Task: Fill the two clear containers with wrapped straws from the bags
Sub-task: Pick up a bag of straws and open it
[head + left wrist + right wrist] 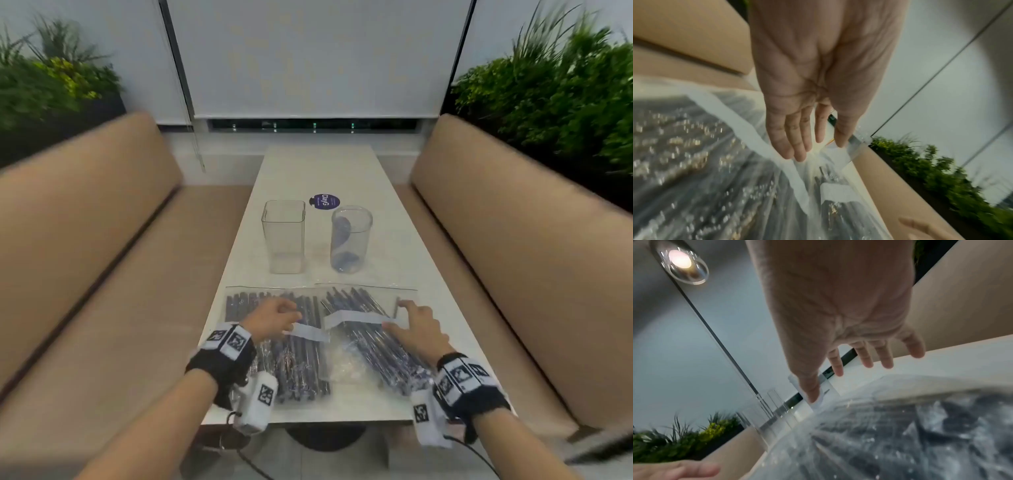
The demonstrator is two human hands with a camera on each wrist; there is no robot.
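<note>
Both open hands, left hand (270, 318) and right hand (416, 325), rest on two straw bags (359, 346) lying near on the worktop (318, 168), likely steadying them; the empty clear containers (283, 236) stand farther off.

Both forearms reach forward side by side, each wrist wrapped in a black band carrying white marker blocks. The left hand (270, 317) lies palm down, its fingers (795, 142) straight and held close together, the thumb alongside. The right hand (416, 327) is also palm down, its fingers (882, 356) straight and slightly spread, thumb stretched towards the left hand.
</note>
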